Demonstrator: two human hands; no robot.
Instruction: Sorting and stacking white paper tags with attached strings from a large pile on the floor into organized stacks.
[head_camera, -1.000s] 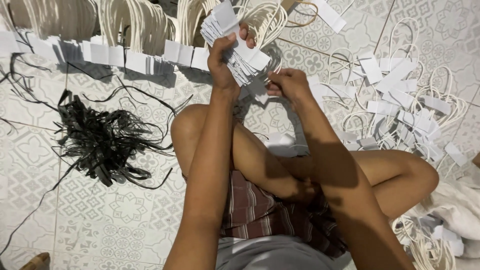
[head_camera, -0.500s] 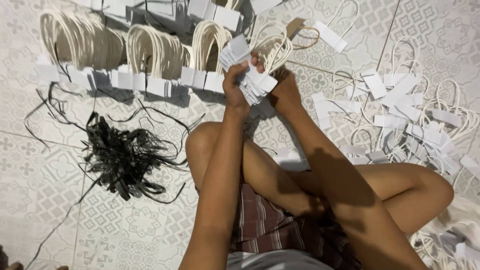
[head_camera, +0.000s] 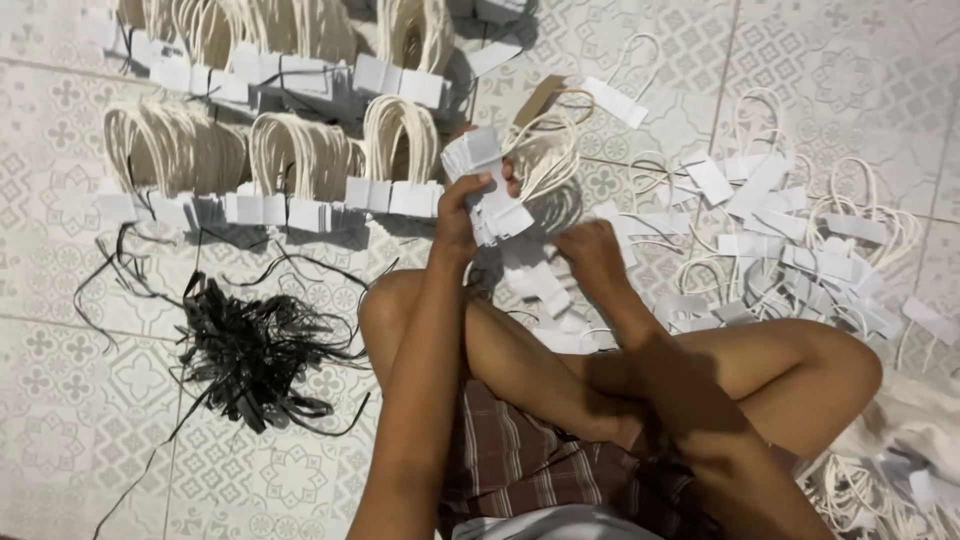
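I have just the one head view, looking steeply down from close above over my crossed legs (head_camera: 560, 370) at my two hands (head_camera: 520, 230) and the patterned tile floor (head_camera: 60, 440) ahead, strewn with paper tags (head_camera: 770, 250).

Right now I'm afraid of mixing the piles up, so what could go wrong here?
The left hand pinches a fanned stack of tags; a loose grip could spill them onto the unsorted tags. Its cord loops hang near the right hand and may snag. The black strips lie close to the knee and could scatter.
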